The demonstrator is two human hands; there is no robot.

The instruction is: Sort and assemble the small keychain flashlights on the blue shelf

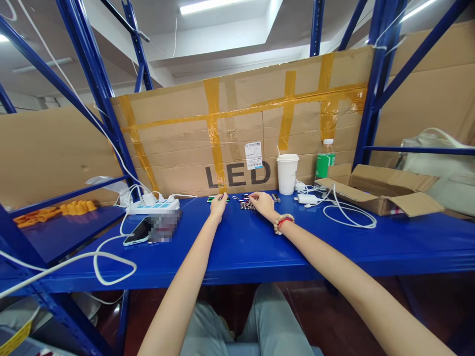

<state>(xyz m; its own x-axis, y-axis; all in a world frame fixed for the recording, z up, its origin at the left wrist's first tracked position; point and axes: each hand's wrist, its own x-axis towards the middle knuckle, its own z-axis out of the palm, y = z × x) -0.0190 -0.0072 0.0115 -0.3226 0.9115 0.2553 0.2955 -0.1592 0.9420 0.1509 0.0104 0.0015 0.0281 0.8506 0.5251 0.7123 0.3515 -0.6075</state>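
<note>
My left hand [218, 206] is closed in a pinch above the blue table. A small thin item with a pale tip shows at its fingertips, too small to name. Beside those fingers lies a small green piece [211, 199], partly hidden by the hand. My right hand [261, 203], with beads and a red band at its wrist, reaches to a little cluster of dark and shiny small pieces [246, 203]. Its fingers are bent together at the cluster's right edge, and whatever they grip is hidden. Small dark pieces [275, 198] lie just right of that hand.
A white paper cup [287, 174], a green-labelled bottle [325, 160] and an open cardboard box [386, 185] stand to the right, near a white cable [349, 220]. Leftward are a power strip [158, 205] and a phone [138, 232]. A cardboard wall [178, 148] closes the back.
</note>
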